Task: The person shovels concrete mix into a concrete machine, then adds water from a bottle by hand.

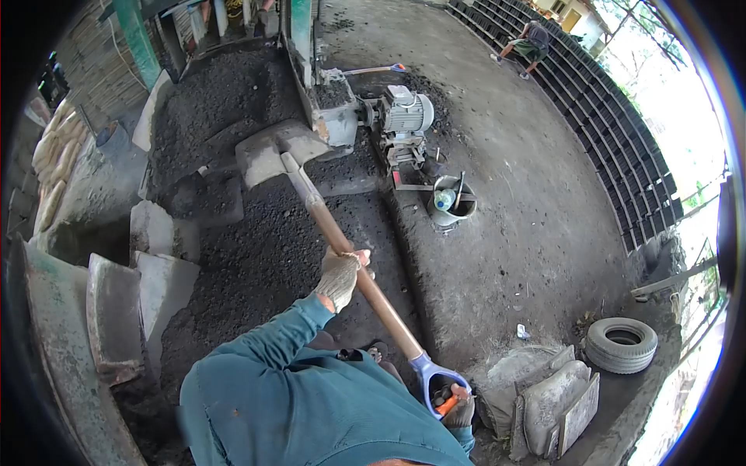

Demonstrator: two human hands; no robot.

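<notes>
A long shovel (371, 293) slants across the view, its metal blade (268, 155) up over the edge of a heap of dark, gritty material (225, 89). Only a dusty film shows on the blade. My left hand (340, 278), in a pale knit glove, is wrapped round the middle of the wooden shaft. At the lower right my right hand (460, 410), gloved too, is closed on the grip of the blue D-shaped handle (426, 369). Part of that hand is hidden behind the handle and my sleeve.
An electric motor (408, 113) and a bucket (452, 208) with a bottle stand right of the trough. Concrete slabs (556, 400) and a tyre (622, 345) lie lower right. Curved metal plates (113, 318) stand left. A person (532, 45) bends by racks of dark blocks (614, 147).
</notes>
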